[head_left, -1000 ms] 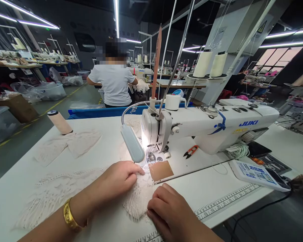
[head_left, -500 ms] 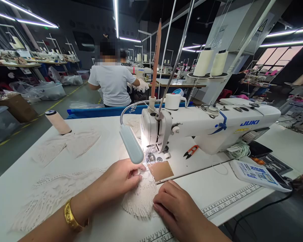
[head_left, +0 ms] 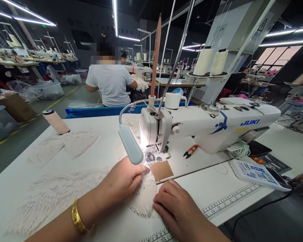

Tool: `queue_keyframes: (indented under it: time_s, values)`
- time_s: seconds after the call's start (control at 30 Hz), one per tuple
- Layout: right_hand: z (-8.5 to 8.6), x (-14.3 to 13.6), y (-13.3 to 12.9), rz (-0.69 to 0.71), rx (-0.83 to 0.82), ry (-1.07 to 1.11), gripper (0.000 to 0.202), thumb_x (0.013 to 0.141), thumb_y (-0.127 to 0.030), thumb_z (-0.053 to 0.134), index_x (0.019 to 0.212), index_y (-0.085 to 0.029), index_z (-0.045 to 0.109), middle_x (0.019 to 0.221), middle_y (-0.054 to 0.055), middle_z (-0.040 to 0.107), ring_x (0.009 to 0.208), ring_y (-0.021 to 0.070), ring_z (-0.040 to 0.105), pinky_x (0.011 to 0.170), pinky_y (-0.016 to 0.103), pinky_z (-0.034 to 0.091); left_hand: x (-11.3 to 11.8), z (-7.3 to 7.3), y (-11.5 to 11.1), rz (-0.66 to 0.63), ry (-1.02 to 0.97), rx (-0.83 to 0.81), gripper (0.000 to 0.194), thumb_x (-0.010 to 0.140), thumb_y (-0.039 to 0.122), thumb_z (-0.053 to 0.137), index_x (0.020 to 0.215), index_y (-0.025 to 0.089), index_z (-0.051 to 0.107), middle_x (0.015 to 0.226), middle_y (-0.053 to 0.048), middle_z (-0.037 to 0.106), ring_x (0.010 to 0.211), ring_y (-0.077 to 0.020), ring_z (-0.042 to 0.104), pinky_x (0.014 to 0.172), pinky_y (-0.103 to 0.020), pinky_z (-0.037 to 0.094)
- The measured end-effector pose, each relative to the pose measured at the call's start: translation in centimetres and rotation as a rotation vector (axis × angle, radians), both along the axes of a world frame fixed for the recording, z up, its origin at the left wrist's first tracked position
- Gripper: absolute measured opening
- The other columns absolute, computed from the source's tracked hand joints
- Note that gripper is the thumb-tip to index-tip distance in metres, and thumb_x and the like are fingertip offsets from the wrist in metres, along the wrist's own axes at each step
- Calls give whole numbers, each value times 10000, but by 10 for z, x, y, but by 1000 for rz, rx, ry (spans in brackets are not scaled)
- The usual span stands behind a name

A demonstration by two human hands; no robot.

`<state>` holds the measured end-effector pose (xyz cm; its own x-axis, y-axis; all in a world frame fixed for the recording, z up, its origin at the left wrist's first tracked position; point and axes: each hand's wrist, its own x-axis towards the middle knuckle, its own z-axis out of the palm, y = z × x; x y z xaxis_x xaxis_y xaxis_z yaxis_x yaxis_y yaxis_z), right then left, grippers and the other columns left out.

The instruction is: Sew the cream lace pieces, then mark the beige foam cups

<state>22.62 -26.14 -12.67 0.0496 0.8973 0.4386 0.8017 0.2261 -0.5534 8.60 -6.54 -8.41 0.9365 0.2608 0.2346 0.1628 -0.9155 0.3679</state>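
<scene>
A cream lace piece [head_left: 143, 199] with a fringed lower edge lies on the white table, its top end close under the sewing machine [head_left: 154, 129]. My left hand [head_left: 126, 178] is closed on its upper left edge near the presser foot, fingertips pressed together; a gold bangle is on that wrist. My right hand [head_left: 170, 203] is curled at the lace's lower right edge, thumb and fingers closed on the border. A grey lamp head [head_left: 130, 144] hangs over my left hand and hides part of it. Beside the needle area a brown square plate [head_left: 161, 170] lies flat.
More cream lace [head_left: 63, 188] is spread at the left, below a peach thread cone [head_left: 56, 121]. Red-handled thread snips [head_left: 191, 151] lie under the machine arm. A white box [head_left: 259, 174] stands at the right, past the printed ruler [head_left: 232, 200]. Ahead sits a person in white [head_left: 110, 84].
My left hand has moved slightly right and closer to the presser foot, its fingertips shifting along the lace edge. The right hand stays in place. The view has shifted slightly.
</scene>
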Motion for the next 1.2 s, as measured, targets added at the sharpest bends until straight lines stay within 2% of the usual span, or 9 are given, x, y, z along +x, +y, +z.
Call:
queue_keyframes:
  time_s: [0.07, 0.17, 0.27, 0.37, 0.47, 0.73, 0.93, 1.07, 1.2]
  values:
    - [-1, 0, 0, -3, -5, 0, 162, 1021, -145, 538, 889, -202, 611, 848, 18, 594, 802, 183, 512, 695, 287, 410, 2, 0, -3, -14, -94, 103, 317, 899, 151, 447, 837, 223, 749, 814, -54, 586, 723, -209, 506, 630, -319, 377]
    - [-2, -1, 1, -1, 15, -14, 168, 1021, -142, 543, 883, -202, 616, 845, 22, 596, 808, 186, 512, 701, 287, 414, 3, 0, -10, -91, -213, 201, 329, 870, 98, 451, 940, 215, 750, 919, -80, 605, 773, -224, 507, 656, -334, 387]
    - [-3, -3, 3, 1, 48, -28, 158, 1018, -138, 550, 894, -204, 621, 850, 24, 604, 806, 185, 512, 701, 285, 415, 4, -3, -16, -104, -198, 246, 335, 873, 59, 448, 955, 202, 741, 946, -100, 587, 830, -251, 505, 668, -347, 370]
    - [-4, -4, 5, 7, 77, -34, 156, 1013, -137, 550, 887, -203, 616, 832, 21, 597, 781, 179, 499, 683, 281, 404, 4, -9, -18, -92, -112, 252, 292, 904, 65, 473, 922, 198, 732, 875, -83, 553, 797, -244, 470, 667, -355, 348]
    - [-5, -5, 7, 8, 88, -36, 155, 1005, -136, 556, 874, -200, 610, 820, 19, 592, 767, 176, 488, 672, 280, 396, 3, -12, -17, -92, -85, 239, 293, 927, 79, 481, 994, 202, 739, 880, -81, 551, 803, -245, 465, 681, -369, 359]
    - [-4, -4, 7, 17, 90, -21, 151, 1004, -134, 561, 881, -200, 619, 827, 21, 597, 782, 179, 494, 680, 278, 406, 4, -9, -18, -88, -63, 244, 295, 988, 134, 442, 932, 195, 726, 862, -82, 542, 801, -242, 466, 679, -371, 370]
    - [-4, -2, 2, 61, 7, 6, 140, 991, -150, 581, 863, -199, 611, 846, 26, 614, 809, 186, 517, 705, 289, 419, 4, -12, -22, -70, -54, 282, 268, 970, 121, 465, 779, 192, 638, 808, -58, 506, 768, -228, 437, 654, -356, 304]
    - [-2, -1, -2, 112, -60, 28, 128, 988, -167, 600, 866, -203, 616, 852, 19, 613, 827, 184, 526, 720, 292, 421, -1, -18, -26, -60, -45, 282, 229, 944, 107, 472, 798, 199, 622, 814, -45, 504, 742, -217, 428, 652, -362, 265]
    - [11, 4, -5, 156, -121, 83, 101, 1004, -201, 615, 905, -211, 633, 890, 19, 619, 869, 190, 548, 756, 302, 440, -3, -14, -21, -74, -28, 206, 211, 959, 141, 474, 851, 214, 639, 868, -49, 565, 767, -224, 490, 670, -367, 326]
